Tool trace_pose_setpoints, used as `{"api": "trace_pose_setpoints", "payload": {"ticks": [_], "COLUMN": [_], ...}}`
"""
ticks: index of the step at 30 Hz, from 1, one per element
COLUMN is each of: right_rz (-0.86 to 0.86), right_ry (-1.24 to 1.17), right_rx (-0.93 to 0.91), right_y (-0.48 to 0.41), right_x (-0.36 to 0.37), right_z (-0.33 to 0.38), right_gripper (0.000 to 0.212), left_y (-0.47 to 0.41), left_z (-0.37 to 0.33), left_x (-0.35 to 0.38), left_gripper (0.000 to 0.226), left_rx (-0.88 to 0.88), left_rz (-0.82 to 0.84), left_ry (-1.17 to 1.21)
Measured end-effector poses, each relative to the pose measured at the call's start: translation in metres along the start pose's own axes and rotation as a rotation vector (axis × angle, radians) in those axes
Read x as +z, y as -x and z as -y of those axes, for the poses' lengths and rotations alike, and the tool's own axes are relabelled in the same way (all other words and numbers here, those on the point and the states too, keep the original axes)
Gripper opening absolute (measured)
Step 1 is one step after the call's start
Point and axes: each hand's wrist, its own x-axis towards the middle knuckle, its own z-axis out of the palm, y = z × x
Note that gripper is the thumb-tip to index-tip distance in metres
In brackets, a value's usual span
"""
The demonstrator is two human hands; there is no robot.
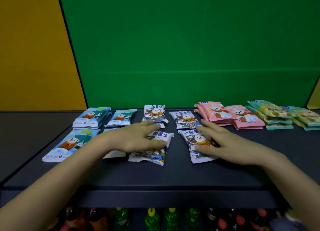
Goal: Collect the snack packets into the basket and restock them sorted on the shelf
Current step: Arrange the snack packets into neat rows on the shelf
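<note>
Head view: on the dark shelf (173, 177), the left hand (136, 139) lies with loosely spread fingers over a white snack packet (150, 157). The right hand (223, 140) rests flat-fingered on the second white packet (197, 155), at three o'clock from the first. Neither hand seems to grip, though the palms are hidden, and both packets run from six to twelve o'clock, each beneath its nearer hand.

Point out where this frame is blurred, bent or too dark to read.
Head view: the wide lens slightly bows the shelf edges. The bottles below are dim and smeared, most at bottom right. Print on the white packets is legible. Light is even, with only soft shadows under the left hand and right hand.
</note>
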Motion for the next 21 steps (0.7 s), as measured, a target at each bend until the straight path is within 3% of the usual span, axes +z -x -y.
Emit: {"api": "trace_pose_setpoints", "payload": {"ticks": [4, 13, 21], "right_rz": [0.106, 0.030, 0.162], "right_ry": [-0.035, 0.054, 0.133], "right_rx": [-0.081, -0.030, 0.025], "right_y": [0.003, -0.003, -0.005], "right_x": [0.001, 0.013, -0.013], "right_z": [-0.008, 0.005, 0.025], "right_gripper": [0.080, 0.071, 0.066], "left_y": [0.014, 0.006, 0.006], "left_z": [0.011, -0.003, -0.005], "left_x": [0.002, 0.031, 0.027], "left_gripper": [0.069, 0.064, 0.065], "left_rx": [0.077, -0.009, -0.045], "left_rz": [0.231, 0.011, 0.116], "left_ry": [0.054, -0.056, -0.048]}}
